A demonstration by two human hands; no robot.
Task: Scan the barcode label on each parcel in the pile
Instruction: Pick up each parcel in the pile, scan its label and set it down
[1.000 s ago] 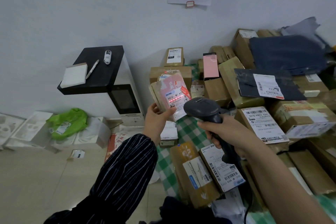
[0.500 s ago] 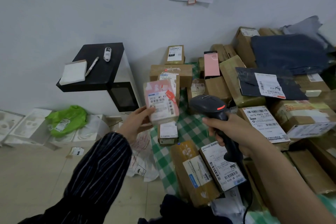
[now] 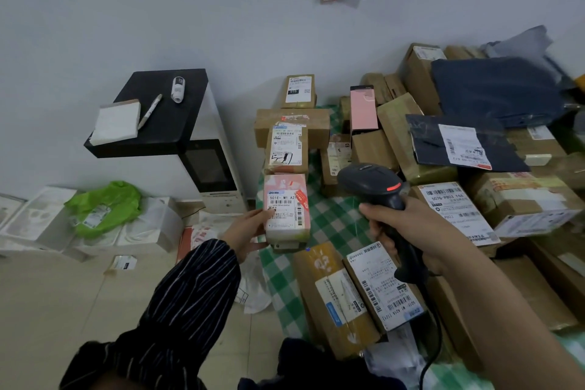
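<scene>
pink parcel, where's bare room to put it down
Bare checked cloth lies between the pink parcel, the scanner and the yellow-brown parcel. The floor tiles left of the striped sleeve are bare too. Right of the scanner, boxes crowd edge to edge.

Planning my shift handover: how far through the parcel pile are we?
Possibly done: a short row of boxes stands apart from the heap, though nothing proves they were scanned. In hand: the left hand grips the pink parcel, label facing us; the right hand grips the scanner beside it. Left: that heap on the right, many labels showing.
</scene>
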